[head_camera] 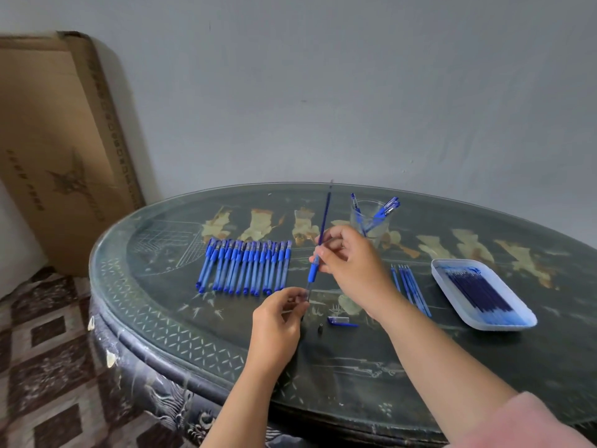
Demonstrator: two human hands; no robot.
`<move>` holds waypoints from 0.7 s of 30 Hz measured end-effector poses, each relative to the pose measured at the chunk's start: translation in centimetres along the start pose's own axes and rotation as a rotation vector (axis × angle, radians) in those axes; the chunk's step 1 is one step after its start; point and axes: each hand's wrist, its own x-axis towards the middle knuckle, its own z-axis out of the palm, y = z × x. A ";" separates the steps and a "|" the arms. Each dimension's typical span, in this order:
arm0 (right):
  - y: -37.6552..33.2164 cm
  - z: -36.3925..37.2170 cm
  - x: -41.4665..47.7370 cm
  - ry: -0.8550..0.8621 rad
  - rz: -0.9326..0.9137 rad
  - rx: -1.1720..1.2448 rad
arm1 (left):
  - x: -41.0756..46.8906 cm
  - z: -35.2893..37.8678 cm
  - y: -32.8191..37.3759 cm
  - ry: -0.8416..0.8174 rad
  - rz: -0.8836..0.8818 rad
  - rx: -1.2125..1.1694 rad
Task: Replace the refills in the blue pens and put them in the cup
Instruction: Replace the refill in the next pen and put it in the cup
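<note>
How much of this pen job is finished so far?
Only a little. Done: a few pens stand in the cup. In hand: the right hand holds a refill in one opened pen while the left hand pinches its barrel; its cap lies nearby. Left: the long row of pens, with refills in the tray.

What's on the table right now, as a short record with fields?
left hand: pinches pen at its lower end
right hand: grips pen by its blue grip; refill sticks up out of it
pen row: capped, side by side, left
cup: holds a few pens, far side
tray: refills, right
loose refills: beside tray
cap: lying near hands
</note>
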 end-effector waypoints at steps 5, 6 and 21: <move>0.8 0.4 -0.1 -0.044 -0.009 -0.185 | 0.1 -0.1 0.3 0.012 -0.014 -0.022; 0.9 0.4 -0.2 -0.048 0.005 -0.179 | 0.1 -0.1 0.3 0.019 -0.016 -0.027; 5.7 0.8 -4.9 -0.249 -0.027 -0.851 | 0.1 -0.1 0.1 0.029 -0.031 -0.027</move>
